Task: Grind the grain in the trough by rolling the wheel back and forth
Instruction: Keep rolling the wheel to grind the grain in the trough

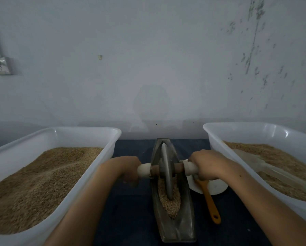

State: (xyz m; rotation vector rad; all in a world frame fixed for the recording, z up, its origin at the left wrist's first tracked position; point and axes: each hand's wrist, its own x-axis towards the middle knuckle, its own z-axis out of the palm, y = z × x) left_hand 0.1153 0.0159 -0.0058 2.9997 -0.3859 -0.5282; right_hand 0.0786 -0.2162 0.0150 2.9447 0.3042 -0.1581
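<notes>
While my left hand (129,170) curls round the pale left end of the handle (167,169), my right hand (206,165) grips the pale right end the same way, fingers wrapped over the top. Between my hands the brown middle of the handle runs through the grey wheel (167,172), which stands upright on its edge in the long metal trough (173,192). Grain (170,199) lies heaped in the trough around the bottom of the wheel, mostly in the near half. Just to the right of the trough a white bowl (214,188) sits partly under my right hand, and an orange-handled tool (209,201) leans out of it toward me. All this rests on a dark blue table (130,210). Well out to each side stands a white tub of grain, the left tub (88,167) beyond my left forearm and the right tub (219,146) beyond my right, with a clear scoop (265,166) lying on the grain in it
</notes>
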